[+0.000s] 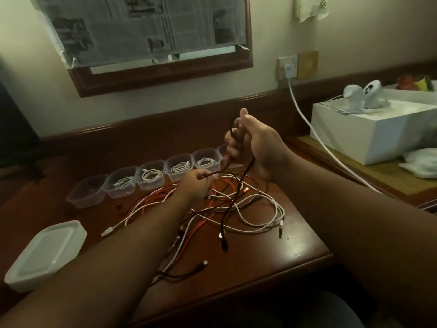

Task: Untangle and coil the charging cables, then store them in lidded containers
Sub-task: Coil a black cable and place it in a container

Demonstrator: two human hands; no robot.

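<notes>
A stack of white lids (45,254) sits at the left of the wooden bench (272,247), with a row of clear plastic containers (151,177) behind, several holding coiled white cables. The left hand (197,185) has its grip pinched on a black cable (236,197) above the tangle of white, orange and black cables (236,209). The right hand (256,144), raised higher, grips loops of the same black cable in its curled fingers.

White box (378,131) beside a wall socket (287,66), newspaper-covered mirror (151,39)
</notes>
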